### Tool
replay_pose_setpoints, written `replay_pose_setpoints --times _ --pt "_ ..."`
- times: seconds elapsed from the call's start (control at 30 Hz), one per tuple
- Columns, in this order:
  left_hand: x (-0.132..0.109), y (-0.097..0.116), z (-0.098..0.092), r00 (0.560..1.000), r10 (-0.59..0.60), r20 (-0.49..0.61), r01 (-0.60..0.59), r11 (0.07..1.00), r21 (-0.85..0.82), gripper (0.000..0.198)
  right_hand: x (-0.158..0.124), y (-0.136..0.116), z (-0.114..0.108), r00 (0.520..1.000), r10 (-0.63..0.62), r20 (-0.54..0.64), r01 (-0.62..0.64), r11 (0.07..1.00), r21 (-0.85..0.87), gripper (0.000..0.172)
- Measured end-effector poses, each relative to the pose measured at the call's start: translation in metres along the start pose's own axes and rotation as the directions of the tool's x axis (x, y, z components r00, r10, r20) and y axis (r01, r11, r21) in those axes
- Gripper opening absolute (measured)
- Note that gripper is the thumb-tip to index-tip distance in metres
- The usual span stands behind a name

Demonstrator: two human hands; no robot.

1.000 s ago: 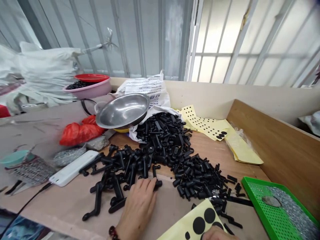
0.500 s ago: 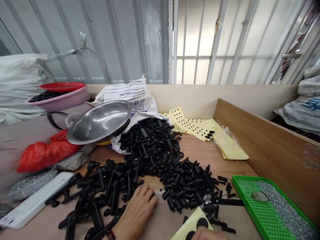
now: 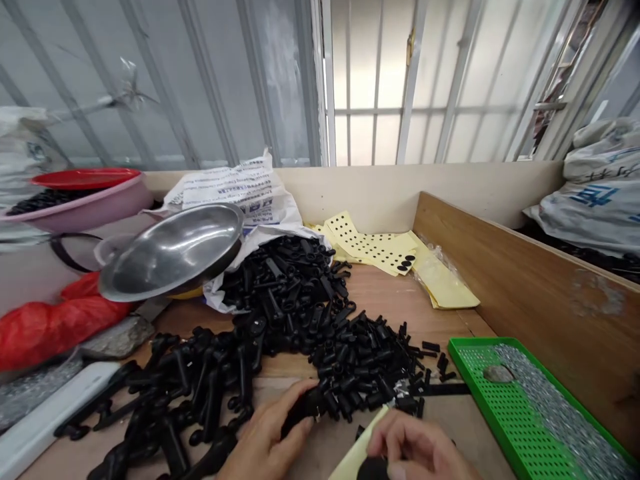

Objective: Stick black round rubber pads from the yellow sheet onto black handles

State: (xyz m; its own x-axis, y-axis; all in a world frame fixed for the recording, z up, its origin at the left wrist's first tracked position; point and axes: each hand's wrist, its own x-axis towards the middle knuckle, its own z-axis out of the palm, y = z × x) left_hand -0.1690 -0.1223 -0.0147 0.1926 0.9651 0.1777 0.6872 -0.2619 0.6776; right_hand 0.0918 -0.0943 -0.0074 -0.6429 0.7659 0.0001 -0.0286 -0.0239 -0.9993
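Observation:
My left hand is closed around a black plastic part, held between thumb and fingers at the front of the table; most of it is hidden by the hand. Bent fingers and thumb of my right hand are pinched together over a yellow sticker sheet. A black round sticker shows by the right thumb; whether it is still on the sheet I cannot tell. Black crank handles lie left of my left hand. Small black cylinders are heaped just beyond both hands.
A green perforated tray with small metal pieces stands at right. Behind, black parts spill from a white sack. A steel bowl, red bag and pink basin sit left. More yellow sheets lie near a wooden divider.
The view has swung right. My left hand has turned from palm-down to gripping the black part, thumb now showing. My right hand has come further into view over the sticker sheet.

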Motion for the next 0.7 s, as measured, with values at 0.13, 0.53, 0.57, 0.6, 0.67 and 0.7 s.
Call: replay_pose_setpoints --times 0.13,0.53,0.57,0.6,0.67,0.7 --pt "-0.005 0.037 0.015 0.924 -0.261 0.278 0.373 0.772 -0.515 0.040 0.001 -0.014 0.006 0.995 0.012 -0.102 0.005 0.986 0.167 0.027" --pt "-0.010 0.067 0.014 0.855 -0.240 0.461 0.499 0.622 -0.603 0.036 0.004 -0.007 0.021 0.984 0.142 -0.111 -0.115 0.968 0.221 0.018" --pt "-0.011 0.067 0.015 0.858 -0.235 0.456 0.492 0.631 -0.600 0.034 0.005 -0.006 0.021 0.983 0.144 -0.109 -0.118 0.970 0.212 0.019" --pt "-0.012 0.067 0.015 0.858 -0.232 0.459 0.491 0.636 -0.596 0.033 0.005 -0.005 0.021 0.983 0.147 -0.107 -0.122 0.971 0.205 0.019" --pt "-0.012 0.068 0.015 0.856 -0.224 0.465 0.489 0.641 -0.592 0.033 0.006 -0.004 0.021 0.983 0.148 -0.104 -0.126 0.973 0.193 0.019" --pt "-0.013 0.068 0.014 0.855 -0.225 0.468 0.492 0.640 -0.590 0.033 0.007 -0.003 0.021 0.983 0.150 -0.103 -0.128 0.973 0.189 0.019"
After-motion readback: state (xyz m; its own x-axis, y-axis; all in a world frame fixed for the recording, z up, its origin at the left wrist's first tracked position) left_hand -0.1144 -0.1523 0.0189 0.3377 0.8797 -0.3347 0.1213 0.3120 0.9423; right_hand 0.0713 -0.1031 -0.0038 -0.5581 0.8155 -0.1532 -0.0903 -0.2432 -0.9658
